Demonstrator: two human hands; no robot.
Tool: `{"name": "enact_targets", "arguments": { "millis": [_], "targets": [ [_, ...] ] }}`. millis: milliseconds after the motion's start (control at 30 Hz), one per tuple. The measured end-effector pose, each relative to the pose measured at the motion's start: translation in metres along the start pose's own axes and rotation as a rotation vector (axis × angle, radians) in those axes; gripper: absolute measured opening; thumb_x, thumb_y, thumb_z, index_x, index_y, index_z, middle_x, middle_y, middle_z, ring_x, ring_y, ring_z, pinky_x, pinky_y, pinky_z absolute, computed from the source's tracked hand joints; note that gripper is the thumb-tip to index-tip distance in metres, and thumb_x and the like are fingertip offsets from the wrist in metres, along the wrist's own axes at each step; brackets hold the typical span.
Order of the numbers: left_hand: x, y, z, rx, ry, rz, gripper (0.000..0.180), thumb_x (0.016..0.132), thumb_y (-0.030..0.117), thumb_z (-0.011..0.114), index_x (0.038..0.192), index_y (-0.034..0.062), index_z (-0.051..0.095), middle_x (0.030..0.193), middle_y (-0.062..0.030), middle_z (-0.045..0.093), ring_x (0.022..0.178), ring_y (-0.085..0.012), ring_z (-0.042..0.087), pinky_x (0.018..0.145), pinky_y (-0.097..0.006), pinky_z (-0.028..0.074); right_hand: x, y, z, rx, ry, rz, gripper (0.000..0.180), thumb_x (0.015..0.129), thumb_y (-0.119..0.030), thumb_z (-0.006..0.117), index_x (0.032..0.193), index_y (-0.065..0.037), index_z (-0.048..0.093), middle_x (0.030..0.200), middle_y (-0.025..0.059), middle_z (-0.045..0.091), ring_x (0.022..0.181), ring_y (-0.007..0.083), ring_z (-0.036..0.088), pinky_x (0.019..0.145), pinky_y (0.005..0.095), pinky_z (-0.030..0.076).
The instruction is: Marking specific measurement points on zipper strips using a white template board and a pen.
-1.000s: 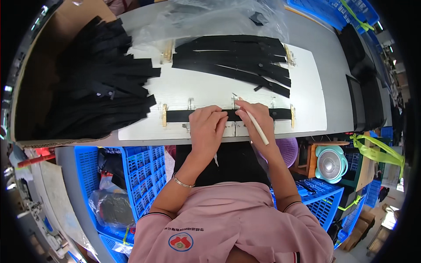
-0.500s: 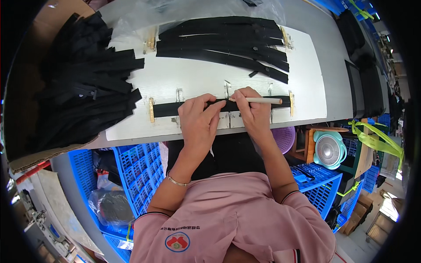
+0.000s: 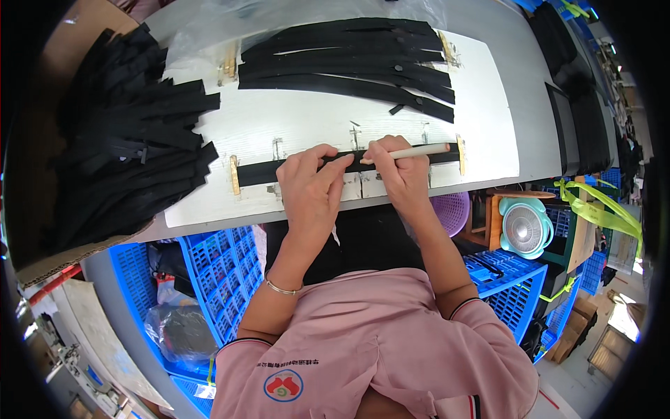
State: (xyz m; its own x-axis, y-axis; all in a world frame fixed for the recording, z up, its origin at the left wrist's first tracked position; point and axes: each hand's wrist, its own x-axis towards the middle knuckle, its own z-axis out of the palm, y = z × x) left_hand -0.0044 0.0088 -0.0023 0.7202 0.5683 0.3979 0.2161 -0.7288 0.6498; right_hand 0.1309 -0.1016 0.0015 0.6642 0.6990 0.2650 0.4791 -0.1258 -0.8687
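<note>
A long black zipper strip (image 3: 259, 173) lies across the white board (image 3: 485, 112) in front of me, between two tan tape strips at its ends. My left hand (image 3: 308, 185) rests on its middle, thumb and fingers pinched together against the fabric. In my right hand (image 3: 401, 178) is a white pen (image 3: 427, 151), gripped slantwise. The pen's tip is at the strip, just right of my left fingertips; whether it touches cannot be made out. Short dark lines are drawn on the board above and below the strip.
More black zipper strips (image 3: 342, 66) lie fanned on the board's far part. A heap of black strips (image 3: 132, 140) fills a cardboard box (image 3: 84, 251) at left. Clear plastic film (image 3: 307, 17) lies behind. Blue crates (image 3: 223, 279) and a turquoise fan (image 3: 523, 227) stand below the table.
The pen has tilted, its back end now higher, and its tip has shifted slightly relative to my left fingers. Both hands stay at the strip's middle; the whole view has shifted a little.
</note>
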Motion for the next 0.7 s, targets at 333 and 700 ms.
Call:
{"name": "enact_targets", "arguments": {
  "millis": [333,700],
  "targets": [
    [0.003,0.003,0.000,0.009,-0.007,0.010,0.024,0.084,0.004,0.077,0.105,0.0151,0.081,0.108,0.0008,0.069,0.091,-0.0186,0.059,0.088,-0.035,0.041,0.000,0.001,-0.008,-0.143,-0.125,-0.110,0.019,0.097,-0.010,0.065,0.081,-0.001,0.072,0.077,0.0049,0.071,0.077,0.0197,0.058,0.071,0.0344,0.046],
    [0.001,0.004,-0.001,0.030,-0.036,-0.002,0.027,0.084,0.003,0.076,0.106,0.0158,0.081,0.113,-0.0007,0.069,0.094,-0.0201,0.059,0.092,-0.036,0.040,-0.036,0.005,-0.060,-0.368,0.366,-0.310,0.028,0.089,-0.012,0.077,0.116,-0.008,0.073,0.108,0.0070,0.077,0.096,0.0244,0.072,0.089,0.0380,0.047]
  ]
}}
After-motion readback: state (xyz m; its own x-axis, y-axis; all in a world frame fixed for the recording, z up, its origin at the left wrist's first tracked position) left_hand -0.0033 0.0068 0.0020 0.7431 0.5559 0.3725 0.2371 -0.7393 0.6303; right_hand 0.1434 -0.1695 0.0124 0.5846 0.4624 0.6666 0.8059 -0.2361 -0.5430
